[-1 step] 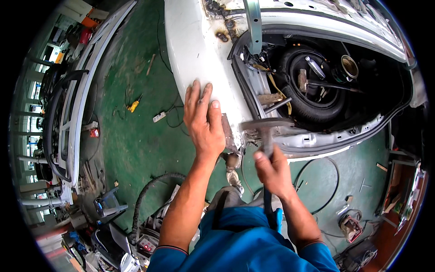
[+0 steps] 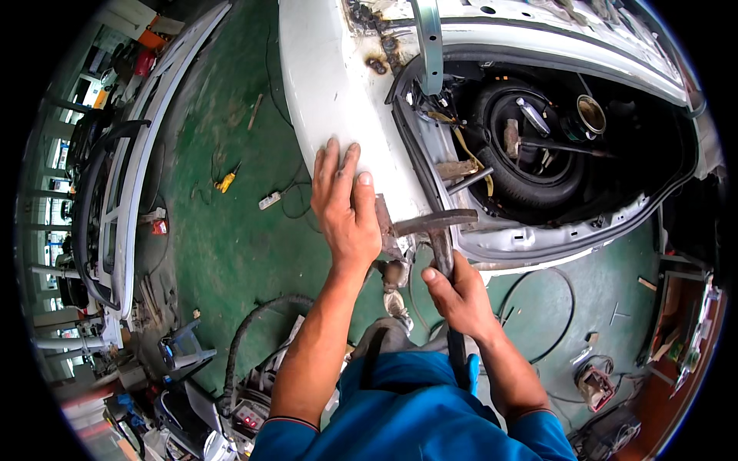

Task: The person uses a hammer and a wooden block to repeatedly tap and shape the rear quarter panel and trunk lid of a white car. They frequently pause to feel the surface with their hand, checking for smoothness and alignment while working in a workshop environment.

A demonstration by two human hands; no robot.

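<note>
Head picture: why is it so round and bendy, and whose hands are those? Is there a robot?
No robot here, just someone working with bare hands. A wide fisheye camera worn on their head looks down, so straight edges bend. The left hand seems to rest on a white car panel. The right hand grips a hammer by its handle. Beside them is the car's open trunk. Inside lies a wheel, with another hammer-like tool lying across it.
</note>
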